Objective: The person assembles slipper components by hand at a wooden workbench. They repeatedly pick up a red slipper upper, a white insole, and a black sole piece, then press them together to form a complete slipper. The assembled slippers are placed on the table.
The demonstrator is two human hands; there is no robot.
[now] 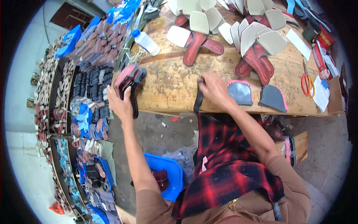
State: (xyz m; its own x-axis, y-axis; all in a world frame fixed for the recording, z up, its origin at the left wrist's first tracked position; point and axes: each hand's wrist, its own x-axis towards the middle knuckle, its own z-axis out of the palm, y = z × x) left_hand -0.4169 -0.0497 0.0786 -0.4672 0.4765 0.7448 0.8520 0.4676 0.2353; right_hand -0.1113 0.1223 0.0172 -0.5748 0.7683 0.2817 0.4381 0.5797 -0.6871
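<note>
At the table's left end, my left hand (pixel 121 104) is wrapped round a bundle of dark and reddish shoe pieces (pixel 130 80). My right hand (pixel 214 89) is at the table's front edge, its fingers closed on a short black strip (pixel 198 101) whose lower end reaches the edge. Just right of that hand lie two dark curved pieces with pink edging, one (pixel 240 92) close to the wrist and another (pixel 273 98) farther right. Beyond, red cross-strap shoe uppers (pixel 197 46) with cream flaps rest on the wood, and a similar group (pixel 257 61) sits to their right.
The wooden table (pixel 167 82) also bears a white bottle with a blue cap (pixel 147 43), orange-handled scissors (pixel 308 84) and paper sheets (pixel 321 93). Racks of stacked shoe parts (pixel 71 112) stand at left. A blue basin (pixel 173 179) is on the floor below.
</note>
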